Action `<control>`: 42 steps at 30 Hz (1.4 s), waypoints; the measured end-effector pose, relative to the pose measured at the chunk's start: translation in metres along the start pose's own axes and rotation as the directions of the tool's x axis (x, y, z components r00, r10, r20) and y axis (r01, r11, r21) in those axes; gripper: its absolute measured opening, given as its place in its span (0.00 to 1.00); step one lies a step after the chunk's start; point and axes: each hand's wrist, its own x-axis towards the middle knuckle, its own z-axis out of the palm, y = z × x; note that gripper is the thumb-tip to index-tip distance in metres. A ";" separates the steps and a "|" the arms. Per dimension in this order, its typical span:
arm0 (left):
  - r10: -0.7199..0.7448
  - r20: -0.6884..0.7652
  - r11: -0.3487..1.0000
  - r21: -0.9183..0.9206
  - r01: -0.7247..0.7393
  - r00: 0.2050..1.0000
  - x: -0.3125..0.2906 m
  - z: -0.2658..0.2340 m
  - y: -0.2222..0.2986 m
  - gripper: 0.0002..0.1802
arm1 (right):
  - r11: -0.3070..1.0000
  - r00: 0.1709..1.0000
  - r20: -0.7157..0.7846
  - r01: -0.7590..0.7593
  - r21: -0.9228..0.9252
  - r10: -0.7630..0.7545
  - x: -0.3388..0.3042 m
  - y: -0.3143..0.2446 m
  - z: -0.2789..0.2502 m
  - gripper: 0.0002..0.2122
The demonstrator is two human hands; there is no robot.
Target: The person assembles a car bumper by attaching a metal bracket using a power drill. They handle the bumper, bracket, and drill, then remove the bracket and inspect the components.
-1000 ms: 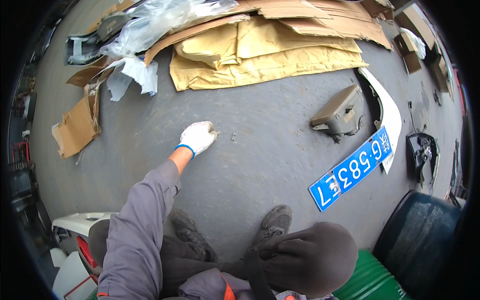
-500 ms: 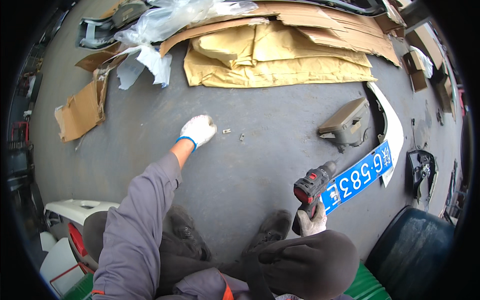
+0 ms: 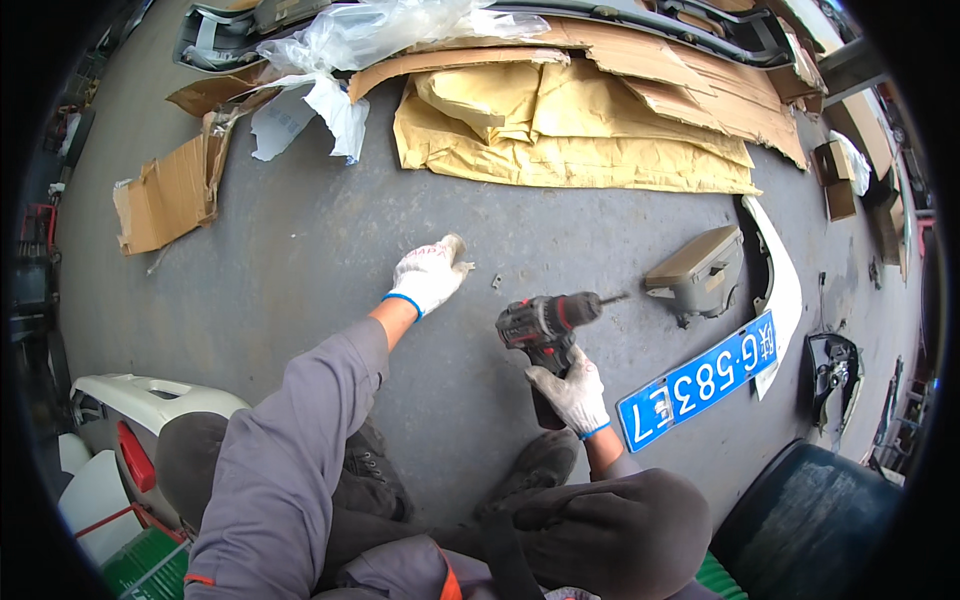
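My right hand [image 3: 577,393], in a white work glove, is wrapped round the grip of a black and red cordless drill [image 3: 545,322]. The drill is held above the floor, and its thin bit points right. My left hand [image 3: 428,275], gloved in white with a blue cuff, reaches down to the grey floor. Its fingers are curled together, and a small pale bit shows at the fingertips, too small to name. Just right of them lies a small metal clip [image 3: 496,281].
A blue number plate [image 3: 697,385] lies at right, touching a white curved car panel [image 3: 785,270]. Beside them sits a grey-brown lamp-like housing [image 3: 697,270]. Yellow wrapping paper [image 3: 590,150] and cardboard [image 3: 165,205] lie beyond. A dark drum [image 3: 810,515] stands near right.
My right hand has lifted the drill and brought it left, away from the plate. My left hand has come over the spot where a second small clip lay, now hidden from view.
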 end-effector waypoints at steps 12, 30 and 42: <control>-0.007 -0.047 0.996 -0.094 0.003 0.999 -0.002 0.020 -0.008 0.17 | 0.746 0.951 -0.062 0.197 -0.637 -0.304 0.053 -0.037 0.015 0.23; 0.005 -0.050 0.995 -0.101 -0.010 0.999 0.001 0.023 -0.011 0.16 | 0.779 0.916 -0.155 0.215 -0.590 -0.369 0.066 -0.032 0.013 0.23; 0.024 -0.062 0.996 -0.089 -0.029 0.998 -0.001 0.025 -0.011 0.15 | 0.733 0.925 -0.063 0.255 -0.630 -0.376 0.064 -0.016 0.032 0.24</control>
